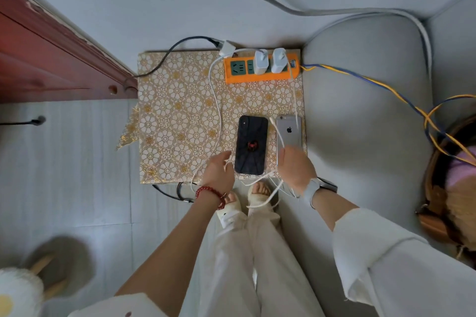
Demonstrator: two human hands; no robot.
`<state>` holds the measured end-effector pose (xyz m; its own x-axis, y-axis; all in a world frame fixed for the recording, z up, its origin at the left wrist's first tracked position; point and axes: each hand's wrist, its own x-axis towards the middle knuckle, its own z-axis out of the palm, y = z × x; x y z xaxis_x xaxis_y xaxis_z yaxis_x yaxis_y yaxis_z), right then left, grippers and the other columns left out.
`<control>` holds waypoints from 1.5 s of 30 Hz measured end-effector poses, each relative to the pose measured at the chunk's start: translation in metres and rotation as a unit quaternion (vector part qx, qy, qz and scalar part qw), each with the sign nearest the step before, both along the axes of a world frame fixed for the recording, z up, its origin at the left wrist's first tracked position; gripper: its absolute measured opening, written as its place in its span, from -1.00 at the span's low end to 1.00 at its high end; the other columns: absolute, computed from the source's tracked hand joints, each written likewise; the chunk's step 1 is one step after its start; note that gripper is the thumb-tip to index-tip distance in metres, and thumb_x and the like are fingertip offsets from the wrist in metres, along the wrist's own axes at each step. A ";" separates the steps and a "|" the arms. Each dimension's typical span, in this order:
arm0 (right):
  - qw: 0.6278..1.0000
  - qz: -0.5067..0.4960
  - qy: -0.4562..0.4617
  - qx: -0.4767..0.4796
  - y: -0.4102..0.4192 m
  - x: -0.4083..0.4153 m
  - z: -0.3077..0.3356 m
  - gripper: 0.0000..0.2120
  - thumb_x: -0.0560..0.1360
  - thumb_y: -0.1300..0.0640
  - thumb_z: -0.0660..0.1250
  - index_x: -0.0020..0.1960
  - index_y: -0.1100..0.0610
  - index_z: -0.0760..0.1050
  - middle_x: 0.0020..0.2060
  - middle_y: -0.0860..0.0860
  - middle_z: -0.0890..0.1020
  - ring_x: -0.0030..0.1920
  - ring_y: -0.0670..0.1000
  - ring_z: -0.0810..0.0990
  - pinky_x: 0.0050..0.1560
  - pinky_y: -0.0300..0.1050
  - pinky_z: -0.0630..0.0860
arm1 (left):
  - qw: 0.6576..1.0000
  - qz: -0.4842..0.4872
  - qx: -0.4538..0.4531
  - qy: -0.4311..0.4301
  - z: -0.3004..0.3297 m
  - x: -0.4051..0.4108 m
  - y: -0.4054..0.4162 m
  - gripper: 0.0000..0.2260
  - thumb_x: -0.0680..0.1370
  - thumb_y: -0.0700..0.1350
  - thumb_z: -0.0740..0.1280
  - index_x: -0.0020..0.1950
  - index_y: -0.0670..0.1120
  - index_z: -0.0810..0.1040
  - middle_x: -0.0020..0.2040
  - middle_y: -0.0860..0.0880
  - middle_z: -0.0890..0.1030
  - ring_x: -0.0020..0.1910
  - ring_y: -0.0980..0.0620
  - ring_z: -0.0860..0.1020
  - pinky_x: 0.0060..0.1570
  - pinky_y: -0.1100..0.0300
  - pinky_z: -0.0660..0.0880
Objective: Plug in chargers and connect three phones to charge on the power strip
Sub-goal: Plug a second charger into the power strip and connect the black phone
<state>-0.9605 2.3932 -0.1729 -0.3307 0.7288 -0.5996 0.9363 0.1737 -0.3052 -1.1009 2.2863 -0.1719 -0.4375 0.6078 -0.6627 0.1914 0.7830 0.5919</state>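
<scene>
Chargers point(269, 61), 2, sit plugged into orange power strip point(260, 69); 2 sockets open.

Grey sofa point(360, 100), pale tiled floor point(77, 175)

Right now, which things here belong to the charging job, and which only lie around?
For the job: orange power strip, two white chargers, white cables, black phone, silver phone.

Lying about: patterned cloth, grey sofa cushion, basket, black cable.
</scene>
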 end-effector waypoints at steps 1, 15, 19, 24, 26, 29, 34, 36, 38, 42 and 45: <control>1.000 -0.006 -0.009 0.011 0.002 0.006 -0.004 -0.78 0.55 0.25 0.04 -0.09 0.32 0.43 -0.12 0.27 0.58 -0.08 0.26 0.58 -0.17 -0.01 0.49 | 1.000 0.004 -0.005 -0.016 -0.005 0.006 0.008 -0.67 0.54 -0.23 0.14 0.31 -0.15 0.38 0.31 -0.16 0.45 0.21 -0.10 0.46 0.18 0.10 0.39; 0.937 -0.260 0.173 -0.157 -0.003 -0.010 -0.026 -0.80 0.55 0.28 0.03 -0.04 0.24 0.43 0.04 0.24 0.57 0.05 0.20 0.51 0.13 0.12 0.46 | 0.987 0.133 -0.074 -0.059 -0.031 0.029 0.044 -0.57 0.44 -0.28 0.19 0.32 -0.17 0.32 0.28 -0.24 0.40 0.26 -0.23 0.36 0.28 -0.14 0.34; 0.925 -0.286 0.179 -0.175 -0.001 -0.004 -0.025 -0.79 0.54 0.25 0.05 -0.03 0.19 0.46 -0.02 0.16 0.58 0.04 0.16 0.53 0.16 0.11 0.48 | 0.974 0.189 -0.065 -0.108 -0.027 0.028 0.042 -0.63 0.48 -0.25 0.24 0.28 -0.23 0.34 0.16 -0.13 0.48 0.13 -0.08 0.46 0.14 0.08 0.45; 0.882 -0.309 0.257 -0.246 0.006 0.006 -0.006 -0.84 0.53 0.28 0.12 0.09 0.15 0.38 -0.19 0.07 0.63 -0.17 0.04 0.61 -0.08 -0.12 0.58 | 0.954 0.250 -0.028 -0.164 -0.011 0.032 0.025 -0.84 0.52 -0.25 0.20 0.08 -0.16 0.44 0.01 -0.15 0.55 0.01 -0.15 0.54 0.04 -0.04 0.53; 0.896 -0.275 0.271 -0.220 0.006 0.008 0.007 -0.83 0.55 0.23 0.12 0.12 0.14 0.38 -0.30 0.02 0.57 -0.27 0.01 0.57 -0.21 -0.20 0.54 | 0.944 0.274 -0.012 -0.185 -0.002 0.029 0.022 -0.87 0.52 -0.26 0.20 0.03 -0.10 0.44 0.02 -0.17 0.56 0.05 -0.17 0.55 0.09 -0.10 0.52; 0.921 -0.238 0.278 -0.135 0.000 0.013 0.027 -0.78 0.58 0.07 0.06 0.05 0.10 0.45 -0.40 -0.03 0.41 -0.35 0.02 0.43 -0.30 -0.02 0.51 | 0.937 0.297 0.021 -0.184 0.011 0.022 0.022 -0.86 0.51 -0.25 0.21 -0.02 -0.05 0.48 0.01 -0.16 0.59 0.06 -0.17 0.57 0.11 -0.09 0.52; 0.914 -0.204 0.318 -0.145 -0.015 0.010 0.058 -0.79 0.58 0.17 0.09 0.11 0.16 0.46 -0.45 -0.05 0.38 -0.41 -0.05 0.38 -0.22 0.19 0.56 | 0.906 0.367 0.083 -0.195 0.037 0.006 0.030 -0.83 0.52 -0.26 0.20 0.07 -0.10 0.48 -0.13 -0.04 0.61 -0.13 0.00 0.60 -0.17 0.11 0.60; 0.911 -0.202 0.322 -0.163 -0.020 0.006 0.065 -0.84 0.58 0.19 0.09 0.05 0.16 0.43 -0.43 -0.02 0.37 -0.39 -0.01 0.37 -0.25 0.14 0.51 | 0.891 0.396 0.094 -0.202 0.047 0.000 0.034 -0.81 0.53 -0.28 0.19 0.11 -0.16 0.47 -0.15 -0.03 0.60 -0.12 -0.03 0.59 -0.17 0.10 0.60; 0.913 -0.198 0.316 -0.168 -0.024 0.002 0.071 -0.83 0.59 0.10 0.08 -0.05 0.14 0.41 -0.43 0.02 0.37 -0.44 -0.01 0.34 -0.32 0.07 0.41 | 0.876 0.423 0.107 -0.207 0.055 -0.005 0.038 -0.83 0.53 -0.30 0.18 0.08 -0.19 0.47 -0.15 -0.05 0.59 -0.12 -0.07 0.58 -0.21 0.10 0.61; 0.930 -0.141 0.297 -0.165 -0.026 -0.006 0.077 -0.83 0.57 0.06 0.10 -0.11 0.11 0.40 -0.46 -0.02 0.41 -0.49 0.00 0.37 -0.32 0.08 0.42 | 0.838 0.468 0.148 -0.237 0.068 -0.011 0.041 -0.86 0.53 -0.32 0.16 -0.06 -0.17 0.49 -0.14 -0.08 0.57 -0.14 -0.05 0.57 -0.32 0.16 0.59; 0.923 -0.143 0.301 -0.194 -0.030 -0.014 0.076 -0.85 0.56 0.08 0.15 -0.09 0.16 0.39 -0.49 -0.03 0.39 -0.47 -0.01 0.34 -0.24 0.15 0.47 | 0.822 0.488 0.159 -0.248 0.072 -0.013 0.041 -0.86 0.54 -0.32 0.16 -0.01 -0.19 0.48 -0.14 -0.08 0.57 -0.14 -0.04 0.56 -0.28 0.16 0.57</control>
